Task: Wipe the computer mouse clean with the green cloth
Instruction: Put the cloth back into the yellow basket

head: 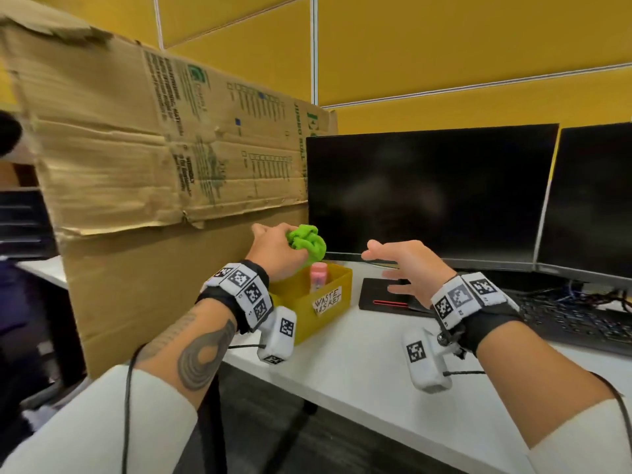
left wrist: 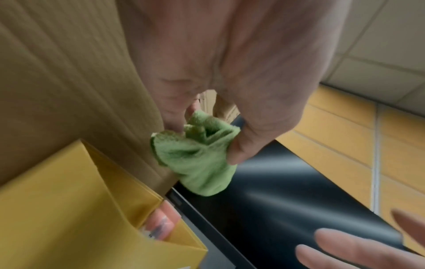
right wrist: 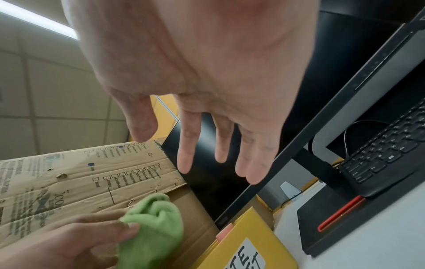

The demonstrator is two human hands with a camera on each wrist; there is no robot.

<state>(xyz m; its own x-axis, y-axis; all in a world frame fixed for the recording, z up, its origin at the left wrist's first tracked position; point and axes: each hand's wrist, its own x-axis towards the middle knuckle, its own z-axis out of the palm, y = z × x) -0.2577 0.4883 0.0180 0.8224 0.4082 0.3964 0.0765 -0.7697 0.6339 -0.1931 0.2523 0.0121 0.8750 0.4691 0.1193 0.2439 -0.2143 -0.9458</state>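
Observation:
My left hand [head: 278, 249] grips the bunched green cloth [head: 306, 241] in the air above the yellow bin, close to the cardboard sheet. The left wrist view shows my thumb and fingers pinching the cloth [left wrist: 197, 154]; the right wrist view has the same cloth [right wrist: 152, 229] at the bottom. My right hand [head: 403, 265] hovers open over a black pad [head: 379, 295], fingers spread and straight [right wrist: 220, 145], holding nothing. No computer mouse shows in any view.
A yellow bin [head: 328, 302] labelled waste basket holds a pink bottle [head: 318, 273]. A large cardboard sheet [head: 136, 148] stands at the left. Two dark monitors [head: 427, 193] line the back, and a black keyboard [head: 574, 319] lies at the right on the white desk [head: 359, 364].

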